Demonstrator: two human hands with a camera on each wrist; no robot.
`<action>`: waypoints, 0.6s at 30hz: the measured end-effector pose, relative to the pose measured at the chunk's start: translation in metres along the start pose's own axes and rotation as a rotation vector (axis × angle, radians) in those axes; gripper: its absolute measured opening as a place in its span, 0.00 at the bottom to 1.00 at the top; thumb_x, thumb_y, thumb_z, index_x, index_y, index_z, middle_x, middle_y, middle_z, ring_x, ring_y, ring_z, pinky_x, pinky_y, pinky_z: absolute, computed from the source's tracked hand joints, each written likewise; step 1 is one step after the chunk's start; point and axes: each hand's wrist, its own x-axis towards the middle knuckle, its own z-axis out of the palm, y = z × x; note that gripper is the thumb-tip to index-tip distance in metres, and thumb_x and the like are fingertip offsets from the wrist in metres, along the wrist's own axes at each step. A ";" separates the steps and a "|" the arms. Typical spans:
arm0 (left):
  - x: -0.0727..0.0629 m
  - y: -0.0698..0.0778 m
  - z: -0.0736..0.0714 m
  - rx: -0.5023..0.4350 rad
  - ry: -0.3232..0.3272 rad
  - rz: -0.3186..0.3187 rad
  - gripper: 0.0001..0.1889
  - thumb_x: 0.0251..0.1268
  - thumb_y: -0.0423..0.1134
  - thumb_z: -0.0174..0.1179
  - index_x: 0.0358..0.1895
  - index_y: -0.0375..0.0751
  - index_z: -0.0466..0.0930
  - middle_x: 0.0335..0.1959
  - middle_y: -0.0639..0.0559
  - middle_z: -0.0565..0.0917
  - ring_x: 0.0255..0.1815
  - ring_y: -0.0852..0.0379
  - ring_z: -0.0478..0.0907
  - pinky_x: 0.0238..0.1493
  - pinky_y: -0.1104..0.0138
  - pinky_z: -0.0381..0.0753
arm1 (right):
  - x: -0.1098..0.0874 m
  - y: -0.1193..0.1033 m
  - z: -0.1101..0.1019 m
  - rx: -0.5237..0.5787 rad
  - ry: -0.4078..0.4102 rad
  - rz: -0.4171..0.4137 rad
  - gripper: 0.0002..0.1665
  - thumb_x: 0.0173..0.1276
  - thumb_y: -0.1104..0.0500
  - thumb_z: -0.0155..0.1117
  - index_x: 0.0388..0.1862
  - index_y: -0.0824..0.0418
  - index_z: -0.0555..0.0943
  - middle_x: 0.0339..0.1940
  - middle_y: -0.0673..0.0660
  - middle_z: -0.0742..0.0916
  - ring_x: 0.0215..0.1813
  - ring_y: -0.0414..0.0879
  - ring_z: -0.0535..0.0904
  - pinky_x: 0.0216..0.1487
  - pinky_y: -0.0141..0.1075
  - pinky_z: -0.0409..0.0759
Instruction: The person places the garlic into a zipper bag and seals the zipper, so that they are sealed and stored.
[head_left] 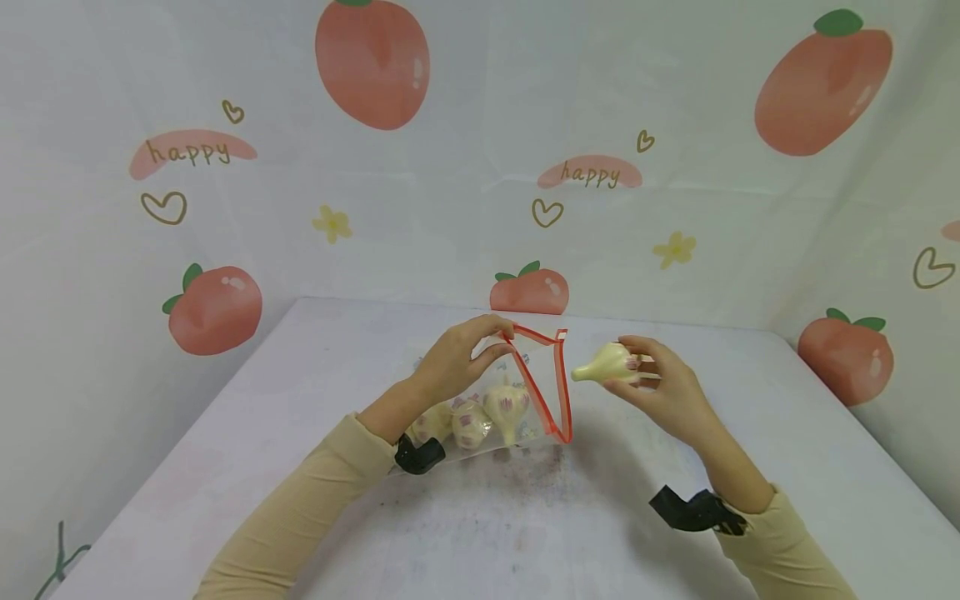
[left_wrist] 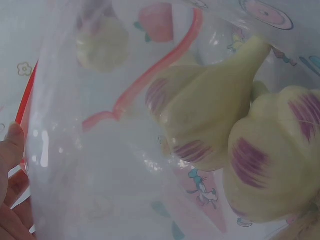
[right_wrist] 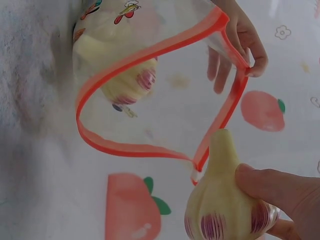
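My left hand [head_left: 457,358] pinches the upper edge of a clear zip bag [head_left: 536,429] with a red rim, and the bag's mouth gapes toward the right. Inside the bag lie several garlic bulbs [head_left: 471,423], pale with purple streaks; two garlic bulbs [left_wrist: 210,110] show large through the plastic in the left wrist view. My right hand [head_left: 667,392] holds another garlic bulb [head_left: 609,364] by its base, just right of the bag's mouth, its stem pointing at the opening. In the right wrist view this held garlic bulb [right_wrist: 222,195] overlaps the corner of the red rim [right_wrist: 135,150].
The bag rests on a white table [head_left: 480,533] with faint smudges. Behind the table hangs a white backdrop [head_left: 465,192] printed with red fruit, hearts and flowers. A dark strap [head_left: 697,510] sits at the right wrist, and a green cord [head_left: 62,562] at the lower left.
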 end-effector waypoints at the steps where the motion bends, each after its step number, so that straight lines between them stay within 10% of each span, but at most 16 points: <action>1: 0.000 0.000 0.000 0.000 0.000 0.000 0.08 0.62 0.34 0.59 0.43 0.37 0.76 0.40 0.48 0.82 0.42 0.52 0.79 0.47 0.62 0.78 | 0.000 0.000 0.001 -0.002 -0.002 -0.003 0.34 0.56 0.59 0.71 0.60 0.64 0.70 0.52 0.63 0.79 0.45 0.47 0.76 0.45 0.33 0.81; 18: -0.001 0.000 0.000 -0.009 0.013 0.006 0.08 0.62 0.34 0.60 0.43 0.37 0.75 0.40 0.46 0.82 0.42 0.50 0.79 0.47 0.62 0.78 | 0.000 -0.012 0.015 0.048 -0.038 -0.056 0.33 0.55 0.61 0.72 0.59 0.66 0.71 0.51 0.63 0.80 0.46 0.53 0.79 0.45 0.42 0.82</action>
